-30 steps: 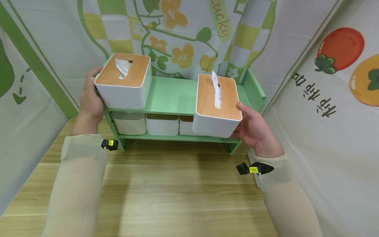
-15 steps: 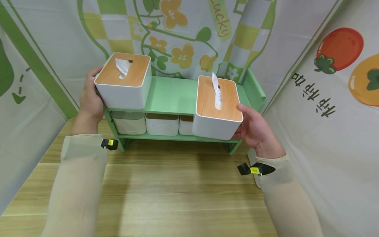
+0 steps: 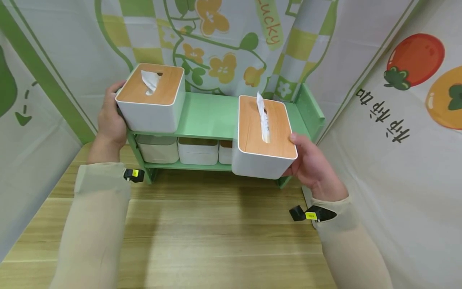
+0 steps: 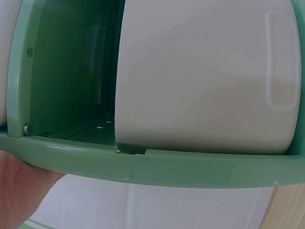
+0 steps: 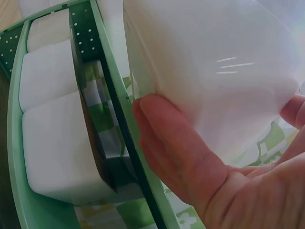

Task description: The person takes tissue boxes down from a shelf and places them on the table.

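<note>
Between right fingers [image 5: 178, 138], one tissue box [image 3: 258, 149]

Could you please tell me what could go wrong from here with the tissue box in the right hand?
The tissue box could slip or tip, since only the right hand grips it, at one side. It might also knock the green shelf, whose front edge it overlaps in the head view.

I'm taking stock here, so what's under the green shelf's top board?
On the lower board are a cream box, a white box and a third box, partly hidden in the head view by the tissue box in the right hand. Their contents cannot be seen.
</note>
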A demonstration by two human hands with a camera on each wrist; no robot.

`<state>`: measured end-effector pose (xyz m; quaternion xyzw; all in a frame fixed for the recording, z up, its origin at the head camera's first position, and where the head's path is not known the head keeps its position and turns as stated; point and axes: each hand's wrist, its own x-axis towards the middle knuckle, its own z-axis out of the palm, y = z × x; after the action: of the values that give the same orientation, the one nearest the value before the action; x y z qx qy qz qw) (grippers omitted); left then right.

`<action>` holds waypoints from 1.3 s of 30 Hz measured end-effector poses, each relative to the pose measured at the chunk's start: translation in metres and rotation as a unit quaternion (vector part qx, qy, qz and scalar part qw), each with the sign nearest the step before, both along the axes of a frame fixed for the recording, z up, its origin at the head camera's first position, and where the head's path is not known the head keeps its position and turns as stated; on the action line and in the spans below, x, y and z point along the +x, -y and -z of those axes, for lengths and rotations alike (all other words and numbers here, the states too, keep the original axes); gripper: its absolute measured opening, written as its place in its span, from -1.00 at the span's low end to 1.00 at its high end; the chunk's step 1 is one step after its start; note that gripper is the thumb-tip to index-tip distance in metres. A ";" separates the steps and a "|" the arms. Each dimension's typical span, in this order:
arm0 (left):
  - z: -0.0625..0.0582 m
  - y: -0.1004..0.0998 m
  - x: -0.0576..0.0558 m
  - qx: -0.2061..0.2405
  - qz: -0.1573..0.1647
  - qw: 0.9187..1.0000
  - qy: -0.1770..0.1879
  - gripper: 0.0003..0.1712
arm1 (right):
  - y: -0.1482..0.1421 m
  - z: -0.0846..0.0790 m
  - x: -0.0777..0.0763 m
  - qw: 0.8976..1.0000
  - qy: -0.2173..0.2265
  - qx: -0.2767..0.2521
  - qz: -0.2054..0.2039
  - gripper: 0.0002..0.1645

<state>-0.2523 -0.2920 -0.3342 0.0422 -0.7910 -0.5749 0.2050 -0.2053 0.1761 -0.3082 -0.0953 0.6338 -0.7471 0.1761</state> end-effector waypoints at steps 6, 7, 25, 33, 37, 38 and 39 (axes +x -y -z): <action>-0.001 -0.001 0.000 -0.002 -0.002 1.000 0.001 -0.35 | 0.000 0.000 0.010 1.000 -0.013 -0.010 -0.022 -0.19; -0.001 -0.001 0.000 -0.003 -0.003 1.000 0.002 -0.35 | 0.000 0.000 0.011 1.000 -0.016 -0.011 -0.024 -0.19; 0.001 0.000 0.000 0.006 -0.005 1.000 0.004 -0.36 | 0.007 0.004 0.047 0.998 0.003 -0.025 -0.056 -0.22; 0.001 0.000 0.001 0.001 -0.005 1.000 0.003 -0.36 | 0.008 0.011 0.053 0.997 0.012 -0.029 -0.074 -0.21; 0.001 0.000 0.000 -0.003 -0.009 1.000 0.004 -0.37 | 0.007 0.014 0.053 0.997 0.011 -0.029 -0.071 -0.25; 0.001 0.000 0.001 -0.004 -0.010 1.000 0.004 -0.37 | 0.007 0.015 0.053 0.997 0.012 -0.030 -0.069 -0.26; 0.001 0.000 0.001 -0.005 -0.009 1.000 0.002 -0.36 | 0.007 0.016 0.053 0.997 0.012 -0.030 -0.068 -0.26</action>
<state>-0.2518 -0.2920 -0.3357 0.0496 -0.7937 -0.5689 0.2094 -0.1526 0.1694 -0.3238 -0.1344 0.6008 -0.7532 0.2317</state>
